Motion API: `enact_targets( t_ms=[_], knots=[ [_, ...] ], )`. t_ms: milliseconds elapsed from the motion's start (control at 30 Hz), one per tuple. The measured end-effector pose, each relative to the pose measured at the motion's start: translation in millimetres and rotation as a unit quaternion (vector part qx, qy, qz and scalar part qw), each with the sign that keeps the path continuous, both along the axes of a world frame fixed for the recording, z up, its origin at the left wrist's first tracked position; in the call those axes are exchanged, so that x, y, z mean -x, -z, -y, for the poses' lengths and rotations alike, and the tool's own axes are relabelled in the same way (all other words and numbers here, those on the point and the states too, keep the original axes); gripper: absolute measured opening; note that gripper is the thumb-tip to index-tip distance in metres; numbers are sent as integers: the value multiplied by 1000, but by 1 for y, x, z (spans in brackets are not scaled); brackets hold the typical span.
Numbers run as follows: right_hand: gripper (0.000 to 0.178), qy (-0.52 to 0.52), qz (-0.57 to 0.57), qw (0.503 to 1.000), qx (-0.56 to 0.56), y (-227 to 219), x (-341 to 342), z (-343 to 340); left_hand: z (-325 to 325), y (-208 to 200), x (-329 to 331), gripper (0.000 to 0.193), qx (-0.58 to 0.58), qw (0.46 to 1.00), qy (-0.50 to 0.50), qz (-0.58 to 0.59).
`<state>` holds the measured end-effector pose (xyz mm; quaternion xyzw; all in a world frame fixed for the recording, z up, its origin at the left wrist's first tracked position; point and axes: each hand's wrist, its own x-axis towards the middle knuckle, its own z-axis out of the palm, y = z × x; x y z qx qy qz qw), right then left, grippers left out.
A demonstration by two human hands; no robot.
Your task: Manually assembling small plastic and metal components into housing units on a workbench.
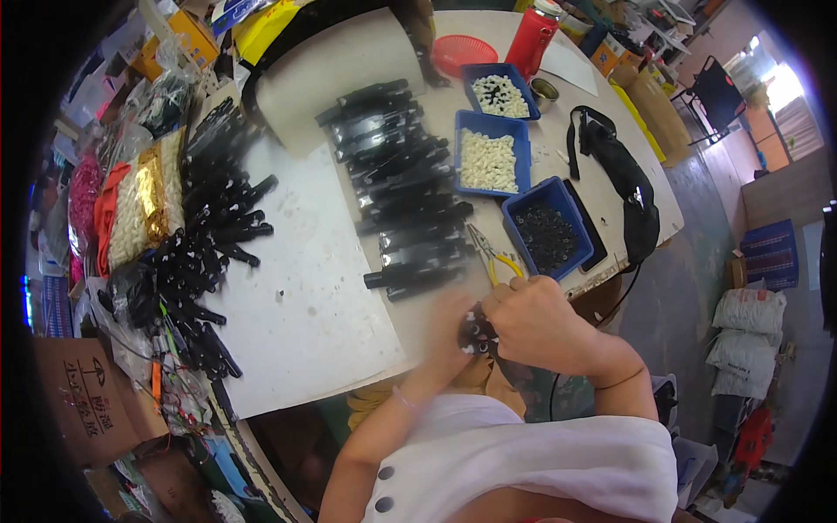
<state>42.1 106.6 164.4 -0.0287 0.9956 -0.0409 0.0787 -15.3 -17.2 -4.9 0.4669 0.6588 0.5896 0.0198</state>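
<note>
In front of my body, at the near table edge, a dark piece with pale round spots (477, 332) sits between my two hands. My left hand (449, 336) is smeared by motion and closes around its left side. Against its right side, my right hand (536, 321) is curled into a fist; whatever lies inside those fingers is hidden. Just beyond the right hand lie yellow-handled pliers (495, 258), jaws pointing away. A long row of black tube-like pieces (397, 192) is laid out on the table ahead of my hands.
Blue trays hold small black parts (547, 228), cream parts (488, 161) and mixed parts (499, 94). A red bottle (534, 39), a red basket (465, 54) and a black pouch (621, 179) stand around them. More black pieces (205, 227) are heaped left of a white sheet (305, 305).
</note>
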Motion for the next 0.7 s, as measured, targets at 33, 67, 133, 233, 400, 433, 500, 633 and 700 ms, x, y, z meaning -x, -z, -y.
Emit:
enact_targets(
  t_ms=[33,67,133,233,400,433,500,633,700],
  knots=[
    [8,1,-2,1000,1,3,1,-4,1,3,-1,62,1,1000,1,-2],
    [9,-10,0,999,54,7,6,-10,4,7,-2,62,3,999,-12,29],
    [13,-33,48,991,123,4,26,-31,0,7,-1,60,-40,996,-31,76],
    [18,76,-133,977,150,34,63,-86,-2,7,-4,58,13,985,-22,169],
    [18,101,-68,986,-113,98,120,-159,-1,8,-1,65,32,991,-7,129],
    [17,107,-9,991,-75,106,125,-163,-1,8,0,66,32,990,-1,135],
    [17,142,-46,989,-16,96,123,-161,0,8,-1,67,38,987,-5,157],
    [17,206,-195,941,186,68,100,-155,0,14,-3,68,36,986,16,162],
    [17,212,-203,894,338,48,83,-130,3,18,-2,68,34,987,6,160]
  ],
)
